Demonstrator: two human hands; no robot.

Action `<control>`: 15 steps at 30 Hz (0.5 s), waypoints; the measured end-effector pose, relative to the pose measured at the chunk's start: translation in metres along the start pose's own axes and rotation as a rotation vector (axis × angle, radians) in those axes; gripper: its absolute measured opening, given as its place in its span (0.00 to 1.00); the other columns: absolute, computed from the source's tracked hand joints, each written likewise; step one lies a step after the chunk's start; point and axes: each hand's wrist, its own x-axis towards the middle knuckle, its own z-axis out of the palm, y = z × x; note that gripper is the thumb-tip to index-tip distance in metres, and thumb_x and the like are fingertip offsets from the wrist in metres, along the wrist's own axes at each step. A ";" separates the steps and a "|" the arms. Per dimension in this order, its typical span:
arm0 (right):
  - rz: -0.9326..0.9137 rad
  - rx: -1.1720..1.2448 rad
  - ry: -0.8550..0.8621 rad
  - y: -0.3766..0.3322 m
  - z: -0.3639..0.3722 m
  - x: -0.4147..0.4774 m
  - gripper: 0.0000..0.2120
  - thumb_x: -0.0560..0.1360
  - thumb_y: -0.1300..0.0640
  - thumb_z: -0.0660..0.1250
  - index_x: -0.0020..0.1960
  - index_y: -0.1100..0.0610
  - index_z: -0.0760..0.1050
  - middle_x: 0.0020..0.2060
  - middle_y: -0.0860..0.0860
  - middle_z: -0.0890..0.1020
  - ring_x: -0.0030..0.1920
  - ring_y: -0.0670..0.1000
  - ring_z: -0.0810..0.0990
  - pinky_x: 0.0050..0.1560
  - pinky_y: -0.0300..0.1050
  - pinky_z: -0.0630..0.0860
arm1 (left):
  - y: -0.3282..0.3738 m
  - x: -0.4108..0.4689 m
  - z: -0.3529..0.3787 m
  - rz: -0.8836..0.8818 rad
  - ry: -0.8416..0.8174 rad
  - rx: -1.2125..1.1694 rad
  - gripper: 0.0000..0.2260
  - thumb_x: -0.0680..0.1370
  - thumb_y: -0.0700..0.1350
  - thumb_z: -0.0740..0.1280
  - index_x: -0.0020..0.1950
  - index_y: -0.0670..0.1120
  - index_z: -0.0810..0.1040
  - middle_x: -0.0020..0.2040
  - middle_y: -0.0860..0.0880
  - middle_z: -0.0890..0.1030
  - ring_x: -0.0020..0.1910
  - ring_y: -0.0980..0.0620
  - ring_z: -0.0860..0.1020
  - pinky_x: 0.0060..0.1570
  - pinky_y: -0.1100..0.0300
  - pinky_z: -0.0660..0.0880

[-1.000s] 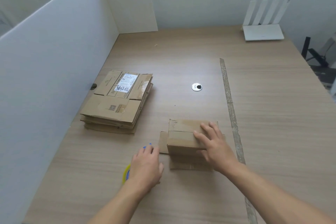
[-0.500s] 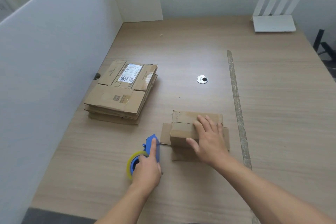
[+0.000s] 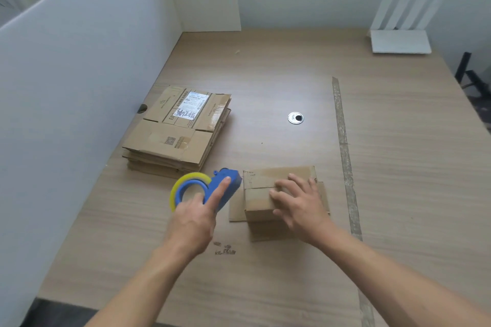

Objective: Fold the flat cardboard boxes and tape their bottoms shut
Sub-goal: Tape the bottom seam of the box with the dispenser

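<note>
Across the wooden table (image 3: 265,61), the largest thing is the stack of flat cardboard boxes (image 3: 178,133), lying at the left beside the white partition with no hand on it. Right of the stack and nearer to me stands the one folded box (image 3: 259,199), bottom up as I judge it, with its other flaps splayed flat on the table around it. Just left of the box is the blue tape dispenser (image 3: 233,179) with its yellow-edged roll. Its nose sits at the box's left edge; whether it touches, I cannot tell. My left hand (image 3: 194,220) is curled round the dispenser, index finger laid straight along its body. My right hand (image 3: 300,204) lies on top of the box, fingers spread and straight, pressing the closed flaps down.

I judge the step in hand to be taping this box's bottom: the folding looks done, and I see no fresh tape across the seam. The next move calls for planting the tape end at the left edge and drawing the dispenser rightward along the seam. My right hand lies across that path, so it must shift aside without letting the flaps spring up.
</note>
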 end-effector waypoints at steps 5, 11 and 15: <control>0.153 0.370 -0.055 0.005 -0.021 0.001 0.20 0.75 0.42 0.60 0.65 0.44 0.76 0.66 0.47 0.74 0.72 0.49 0.66 0.76 0.55 0.53 | 0.010 0.021 -0.024 0.429 -0.011 0.104 0.55 0.64 0.34 0.76 0.80 0.62 0.48 0.36 0.50 0.66 0.28 0.48 0.62 0.30 0.58 0.59; 0.262 0.687 -0.055 0.016 -0.051 -0.001 0.27 0.79 0.58 0.67 0.68 0.32 0.64 0.66 0.33 0.72 0.68 0.33 0.68 0.68 0.31 0.63 | 0.027 0.038 -0.029 0.589 -0.039 0.187 0.54 0.65 0.33 0.73 0.80 0.63 0.47 0.40 0.51 0.68 0.32 0.49 0.66 0.34 0.58 0.65; 0.271 0.729 -0.026 0.013 -0.048 -0.002 0.19 0.79 0.58 0.67 0.66 0.43 0.74 0.63 0.41 0.78 0.65 0.37 0.73 0.69 0.42 0.68 | 0.024 0.043 -0.030 0.673 -0.061 0.235 0.55 0.64 0.33 0.73 0.79 0.64 0.47 0.41 0.50 0.69 0.33 0.48 0.68 0.35 0.56 0.73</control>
